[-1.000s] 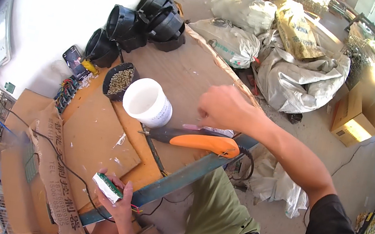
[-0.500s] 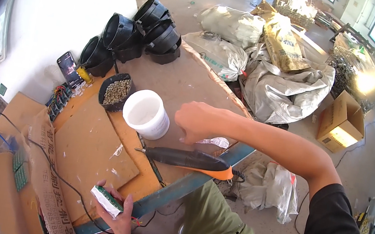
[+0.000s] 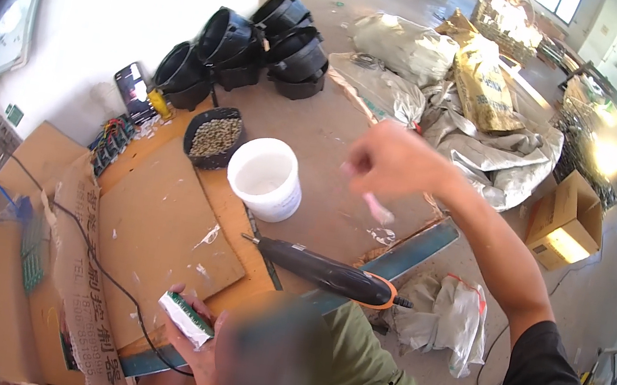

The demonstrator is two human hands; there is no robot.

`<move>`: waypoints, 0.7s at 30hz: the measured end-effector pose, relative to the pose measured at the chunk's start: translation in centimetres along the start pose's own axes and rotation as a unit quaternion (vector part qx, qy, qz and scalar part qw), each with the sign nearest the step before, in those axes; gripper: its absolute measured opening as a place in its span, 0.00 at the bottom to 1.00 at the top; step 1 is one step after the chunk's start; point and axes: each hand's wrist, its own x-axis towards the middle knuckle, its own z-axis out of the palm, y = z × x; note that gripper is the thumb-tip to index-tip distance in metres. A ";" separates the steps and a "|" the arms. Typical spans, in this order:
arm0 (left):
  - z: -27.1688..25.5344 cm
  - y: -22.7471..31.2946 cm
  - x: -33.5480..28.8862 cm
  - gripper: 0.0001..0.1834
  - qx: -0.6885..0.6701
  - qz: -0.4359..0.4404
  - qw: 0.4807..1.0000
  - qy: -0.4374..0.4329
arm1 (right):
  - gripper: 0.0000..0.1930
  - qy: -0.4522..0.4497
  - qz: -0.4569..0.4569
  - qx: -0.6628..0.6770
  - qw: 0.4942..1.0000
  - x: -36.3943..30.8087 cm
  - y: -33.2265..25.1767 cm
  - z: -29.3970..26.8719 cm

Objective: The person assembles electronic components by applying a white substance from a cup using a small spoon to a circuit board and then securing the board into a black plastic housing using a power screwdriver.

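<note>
My left hand point(image 3: 210, 355), at the lower middle in front of the table edge, is closed on a circuit board point(image 3: 187, 321) with a green side and a white-covered face. My right hand point(image 3: 391, 160) is raised over the table's right part, smeared by motion. Its fingers are closed around a pale pinkish, spoon-shaped tool point(image 3: 377, 209) whose end points down toward me. A white tub point(image 3: 266, 179) stands left of this hand. Nearer to me lies a black power tool point(image 3: 324, 270) with a metal tip, an orange band and a cord, which looks like an electric screwdriver.
A black container of small tan pieces point(image 3: 215, 136) stands behind the tub. Beyond are stacked black pots point(image 3: 231, 41), a phone point(image 3: 135, 92) and wire bundles point(image 3: 112, 143). A cardboard sheet point(image 3: 160, 225) covers the left tabletop. Sacks point(image 3: 486, 153) and an open box point(image 3: 569, 221) lie on the floor.
My right hand has risen from the tabletop beside the tub, moving away with the spoon-shaped tool. White smears show on the table there. My left hand still holds the circuit board.
</note>
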 end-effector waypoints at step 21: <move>-0.2 -1.0 -0.3 0.31 0.062 0.052 0.996 0.043 | 0.13 0.598 0.220 0.291 0.713 -14.5 3.3 8.5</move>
